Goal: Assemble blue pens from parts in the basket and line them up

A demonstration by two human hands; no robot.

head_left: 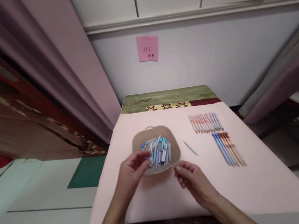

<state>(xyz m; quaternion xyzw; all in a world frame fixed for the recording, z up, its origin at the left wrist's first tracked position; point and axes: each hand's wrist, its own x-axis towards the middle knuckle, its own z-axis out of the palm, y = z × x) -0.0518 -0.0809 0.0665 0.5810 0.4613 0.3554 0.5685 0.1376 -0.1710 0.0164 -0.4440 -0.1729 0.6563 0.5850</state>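
Note:
A beige basket point(176, 153) on the pink-covered table holds several loose blue, lilac and white pen parts point(158, 152). My left hand point(132, 168) is over the basket's front left, thumb and forefinger apart, with nothing visible between them. Beside the front right corner of the basket, my right hand point(195, 180) has its fingers curled in and pressed together. Whether they hold anything is hidden. A single pale blue pen point(190, 146) lies slanted to the right of the basket.
At the right, a row of slim reddish and grey pens point(206, 123) lies above a row of blue and tan pens point(228, 149). The pink tablecloth point(157, 200) leaves a green patterned strip point(170, 97) bare at the wall. A pink note point(148, 48) is on the wall.

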